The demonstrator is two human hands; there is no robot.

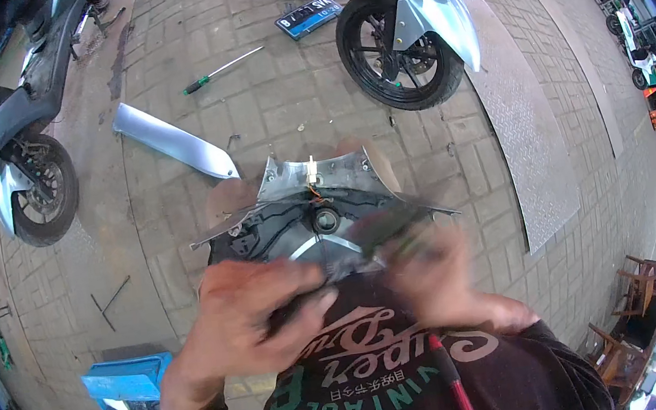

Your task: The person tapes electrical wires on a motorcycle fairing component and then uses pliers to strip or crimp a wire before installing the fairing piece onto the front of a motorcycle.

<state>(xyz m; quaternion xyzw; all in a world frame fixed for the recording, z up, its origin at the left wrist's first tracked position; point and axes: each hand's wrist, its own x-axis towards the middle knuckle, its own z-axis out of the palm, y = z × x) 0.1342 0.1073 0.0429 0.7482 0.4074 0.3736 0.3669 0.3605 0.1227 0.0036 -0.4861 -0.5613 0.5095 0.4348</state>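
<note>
The left hand (pixel 257 305) was seen with its fingers bent and its thumb set apart from them, a dark gap being left between; whether anything was pinched at the fingertips could not be told. The right hand (pixel 437 272) was blurred, and a dark, greenish streak (pixel 387 230) was seen at its fingers; whether this was gripped, or how tightly the fingers were closed, could not be made out.

A scooter fairing (pixel 363 194) was propped at the person's lap, directly beyond both hands, its hollow inner side turned upward. Its near edge was reached by the left fingertips, though contact could not be confirmed, and its right portion was partly covered by the right hand and the streak. A white connector (pixel 312 170) was seen near its far edge. Farther off, a silver panel (pixel 175 142) and a green-handled screwdriver (pixel 223 71) were laid on the paving (pixel 267 106).
</note>
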